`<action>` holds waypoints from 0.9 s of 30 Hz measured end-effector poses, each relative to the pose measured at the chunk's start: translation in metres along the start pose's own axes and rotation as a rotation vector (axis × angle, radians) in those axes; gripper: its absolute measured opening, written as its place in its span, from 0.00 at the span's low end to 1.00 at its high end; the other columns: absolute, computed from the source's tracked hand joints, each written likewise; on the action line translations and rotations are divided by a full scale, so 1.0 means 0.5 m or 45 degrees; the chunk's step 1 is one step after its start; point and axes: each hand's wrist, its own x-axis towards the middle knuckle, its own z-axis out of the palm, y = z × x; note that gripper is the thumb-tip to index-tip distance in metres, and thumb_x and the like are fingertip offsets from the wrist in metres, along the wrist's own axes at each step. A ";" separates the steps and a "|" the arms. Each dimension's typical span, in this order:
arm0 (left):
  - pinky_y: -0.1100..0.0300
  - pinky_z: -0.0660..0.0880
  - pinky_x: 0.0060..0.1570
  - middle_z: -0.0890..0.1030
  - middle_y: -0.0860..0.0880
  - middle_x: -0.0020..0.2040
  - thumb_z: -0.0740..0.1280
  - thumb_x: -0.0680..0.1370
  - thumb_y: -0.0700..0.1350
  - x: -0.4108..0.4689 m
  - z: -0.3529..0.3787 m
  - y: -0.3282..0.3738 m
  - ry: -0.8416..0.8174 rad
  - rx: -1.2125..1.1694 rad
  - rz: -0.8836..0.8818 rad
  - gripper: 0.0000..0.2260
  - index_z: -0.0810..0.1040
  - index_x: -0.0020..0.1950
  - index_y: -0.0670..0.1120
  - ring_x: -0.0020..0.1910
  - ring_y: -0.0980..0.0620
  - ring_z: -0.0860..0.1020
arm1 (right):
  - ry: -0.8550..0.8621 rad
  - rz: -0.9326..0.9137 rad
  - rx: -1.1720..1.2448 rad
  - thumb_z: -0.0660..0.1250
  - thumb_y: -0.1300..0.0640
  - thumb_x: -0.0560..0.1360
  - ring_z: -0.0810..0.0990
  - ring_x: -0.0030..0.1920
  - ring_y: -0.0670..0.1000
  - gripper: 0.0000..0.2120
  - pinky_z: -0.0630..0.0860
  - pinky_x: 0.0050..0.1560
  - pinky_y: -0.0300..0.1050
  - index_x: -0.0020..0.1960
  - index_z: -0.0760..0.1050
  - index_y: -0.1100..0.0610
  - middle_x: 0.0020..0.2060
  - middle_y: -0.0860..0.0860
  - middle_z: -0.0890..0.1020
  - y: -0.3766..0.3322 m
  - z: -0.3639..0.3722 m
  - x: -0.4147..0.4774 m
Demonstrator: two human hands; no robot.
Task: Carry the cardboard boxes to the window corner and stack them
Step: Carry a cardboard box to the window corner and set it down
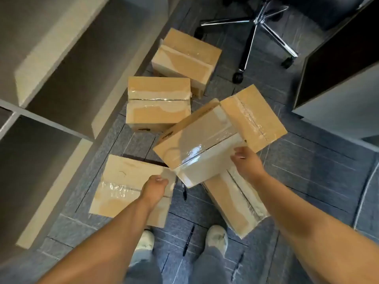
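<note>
Head view: six brown cardboard boxes, all rectangular, with the top seams sealed in glossy clear tape that shows wrinkles and glare.

The lifted box (202, 140) is mid-scene, tilted, with its near end raised over the near-right box (235, 203). I can't tell whether the two touch. The right hand (246, 161) grips its near-right edge, fingers curled over the taped end. The left hand (155, 185) is at its near-left corner with fingers curled. The contact point is hidden, so I can't tell if it actually has hold.

- The right box (256, 117) lies just beyond the lifted one, partly covered by it.
- The near-left box (127, 181) is flat on the floor under the left forearm.
- The middle box (158, 103) is further out and the far box (185, 58) is beyond it. Those two sit corner to corner.

The floor (307, 171) is grey-blue carpet tile with visible seams. Two dark pens are on it: one pen (184, 193) between the near boxes and a second pen (188, 240) between the pale shoes (217, 238).

On the left is a grey open shelf unit (51, 78) with pale edges. At the far side is a chrome star chair base (256, 25) with black castors. On the right is a dark panel unit (328, 74).
</note>
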 end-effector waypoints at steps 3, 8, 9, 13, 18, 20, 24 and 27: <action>0.62 0.65 0.47 0.72 0.43 0.65 0.60 0.79 0.46 0.072 0.062 0.001 0.053 -0.054 -0.051 0.20 0.65 0.70 0.42 0.59 0.45 0.72 | 0.111 -0.159 -0.215 0.64 0.55 0.77 0.70 0.65 0.56 0.22 0.70 0.59 0.47 0.70 0.65 0.57 0.67 0.54 0.71 0.013 0.013 0.095; 0.62 0.65 0.46 0.72 0.42 0.63 0.65 0.78 0.45 0.184 0.150 0.003 0.144 -0.388 -0.106 0.25 0.62 0.70 0.35 0.55 0.47 0.71 | 0.257 -0.350 -0.482 0.67 0.51 0.73 0.60 0.69 0.59 0.32 0.61 0.68 0.52 0.73 0.59 0.56 0.70 0.55 0.65 0.052 0.047 0.213; 0.62 0.67 0.46 0.72 0.43 0.62 0.67 0.77 0.45 0.210 0.158 0.003 0.184 -0.469 -0.124 0.26 0.62 0.69 0.35 0.57 0.47 0.72 | 0.274 -0.381 -0.506 0.68 0.50 0.73 0.60 0.69 0.60 0.34 0.61 0.69 0.52 0.73 0.57 0.56 0.70 0.54 0.64 0.060 0.053 0.233; 0.56 0.68 0.54 0.75 0.43 0.62 0.69 0.75 0.45 0.290 0.184 -0.014 0.192 -0.604 -0.111 0.22 0.66 0.65 0.42 0.59 0.45 0.74 | 0.284 -0.439 -0.502 0.70 0.47 0.71 0.61 0.69 0.60 0.40 0.61 0.69 0.53 0.75 0.53 0.56 0.71 0.53 0.64 0.091 0.068 0.281; 0.57 0.67 0.52 0.76 0.48 0.60 0.71 0.73 0.43 0.305 0.196 -0.015 0.194 -0.665 -0.059 0.27 0.64 0.69 0.43 0.57 0.47 0.74 | 0.316 -0.483 -0.475 0.70 0.46 0.70 0.64 0.69 0.58 0.41 0.62 0.69 0.53 0.75 0.53 0.55 0.70 0.53 0.65 0.099 0.067 0.291; 0.57 0.68 0.51 0.76 0.48 0.58 0.71 0.73 0.43 0.286 0.188 0.001 0.228 -0.672 -0.007 0.27 0.64 0.68 0.43 0.55 0.48 0.74 | 0.335 -0.444 -0.429 0.70 0.44 0.70 0.64 0.68 0.59 0.41 0.64 0.68 0.55 0.75 0.54 0.55 0.70 0.53 0.66 0.094 0.057 0.286; 0.60 0.69 0.50 0.76 0.48 0.54 0.69 0.74 0.41 0.211 0.155 0.074 0.322 -0.641 0.187 0.19 0.66 0.61 0.43 0.51 0.51 0.75 | 0.375 -0.335 -0.328 0.71 0.44 0.69 0.67 0.65 0.59 0.38 0.67 0.65 0.56 0.71 0.59 0.58 0.65 0.56 0.70 0.080 0.002 0.245; 0.59 0.72 0.54 0.75 0.46 0.57 0.74 0.70 0.49 0.144 0.112 0.141 0.362 -0.481 0.341 0.26 0.66 0.63 0.44 0.55 0.49 0.76 | 0.398 -0.257 -0.146 0.73 0.45 0.68 0.70 0.64 0.58 0.35 0.69 0.64 0.56 0.68 0.62 0.58 0.63 0.56 0.72 0.056 -0.054 0.179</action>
